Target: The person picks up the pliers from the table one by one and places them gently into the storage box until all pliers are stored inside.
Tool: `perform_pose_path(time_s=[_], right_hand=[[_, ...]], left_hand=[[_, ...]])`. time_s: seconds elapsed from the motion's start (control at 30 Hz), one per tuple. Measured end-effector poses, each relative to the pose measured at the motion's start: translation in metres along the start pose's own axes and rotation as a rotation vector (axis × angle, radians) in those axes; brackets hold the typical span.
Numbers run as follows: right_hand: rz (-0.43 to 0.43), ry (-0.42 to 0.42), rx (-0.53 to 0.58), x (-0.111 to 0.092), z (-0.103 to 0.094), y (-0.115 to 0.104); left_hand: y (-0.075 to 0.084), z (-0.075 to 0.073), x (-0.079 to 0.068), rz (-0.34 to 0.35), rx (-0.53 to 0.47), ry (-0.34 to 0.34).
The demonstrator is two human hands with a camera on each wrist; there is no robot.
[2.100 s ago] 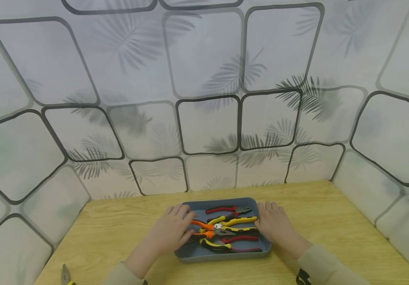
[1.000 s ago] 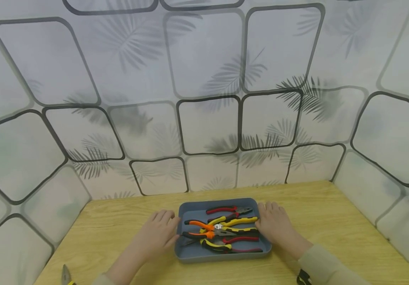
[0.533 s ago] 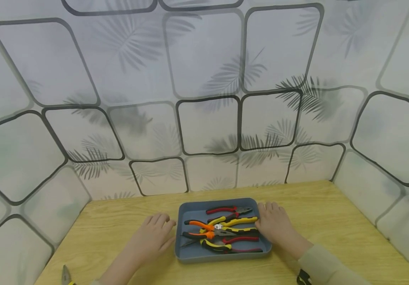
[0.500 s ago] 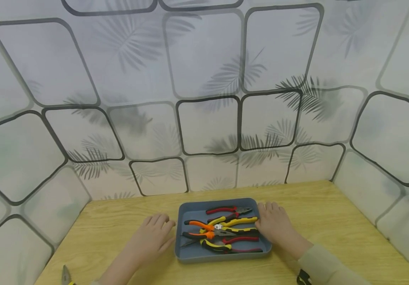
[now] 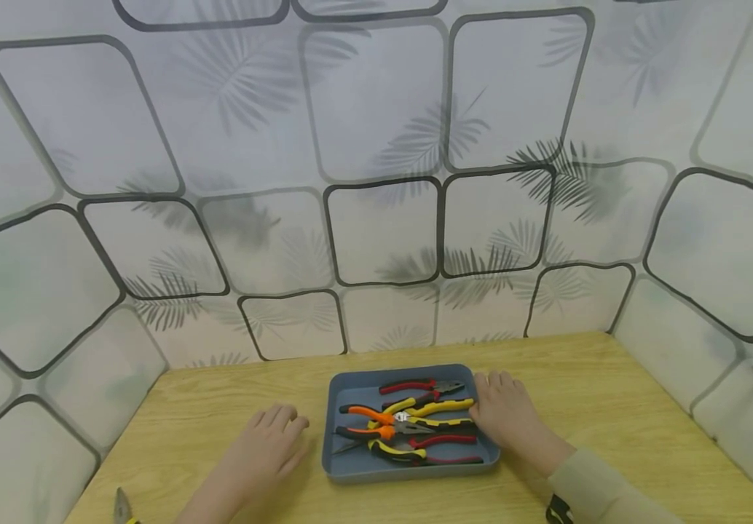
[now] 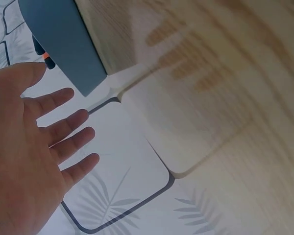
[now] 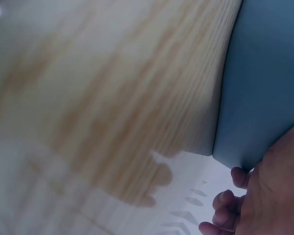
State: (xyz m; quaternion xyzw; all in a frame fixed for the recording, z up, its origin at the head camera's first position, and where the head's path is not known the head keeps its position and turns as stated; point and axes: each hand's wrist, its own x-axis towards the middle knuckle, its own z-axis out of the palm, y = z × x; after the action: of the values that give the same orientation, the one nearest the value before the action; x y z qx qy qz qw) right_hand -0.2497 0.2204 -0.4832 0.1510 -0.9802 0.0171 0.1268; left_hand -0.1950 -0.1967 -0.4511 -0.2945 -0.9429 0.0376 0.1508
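Observation:
A blue-grey tray [image 5: 409,474] sits on the table, holding several pliers. Uppermost in the pile are orange-and-black long-nose pliers [image 5: 383,432]. Yellow-and-black handles [image 5: 442,406] lie beside them, and red-handled pliers [image 5: 409,384] lie near the far rim. My right hand [image 5: 510,415] grips the tray's right rim; its thumb is mostly hidden, and its fingers curl by the outer wall in the right wrist view. My left hand [image 5: 261,451] is apart from the tray, to its left above the tabletop. In the left wrist view its fingers [image 6: 71,144] are spread and hold nothing.
More pliers [image 5: 122,506] with a yellow handle lie at the table's front left, partly cut off. A black-and-yellow object [image 5: 558,509] shows below the right sleeve, its kind unclear. Patterned walls [image 5: 383,233] enclose the wooden table [image 5: 219,393] at the back and sides.
My left hand has let go of the tray's left rim and drawn away to the left and toward me. The right hand and the tray have stayed in place.

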Motion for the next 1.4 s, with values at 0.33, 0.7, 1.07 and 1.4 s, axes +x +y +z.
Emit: perform_pose_path(time_s=[0.33,0.7,1.07,1.4], right_hand=[[0.035,-0.086,0.007,0.002,-0.010,-0.005],[0.047,-0.100,0.036,0.002,-0.008,-0.004],[0.037,-0.083,0.020,0.003,-0.008,-0.003],[0.021,-0.031,0.037,0.002,-0.003,-0.001]], left_hand=[[-0.001,-0.002,-0.009,-0.058,-0.047,-0.068],[-0.006,-0.002,-0.021,-0.097,-0.076,-0.107],[-0.012,-0.005,-0.032,-0.199,-0.146,-0.182],[-0.025,-0.004,-0.052,-0.201,-0.122,-0.161]])
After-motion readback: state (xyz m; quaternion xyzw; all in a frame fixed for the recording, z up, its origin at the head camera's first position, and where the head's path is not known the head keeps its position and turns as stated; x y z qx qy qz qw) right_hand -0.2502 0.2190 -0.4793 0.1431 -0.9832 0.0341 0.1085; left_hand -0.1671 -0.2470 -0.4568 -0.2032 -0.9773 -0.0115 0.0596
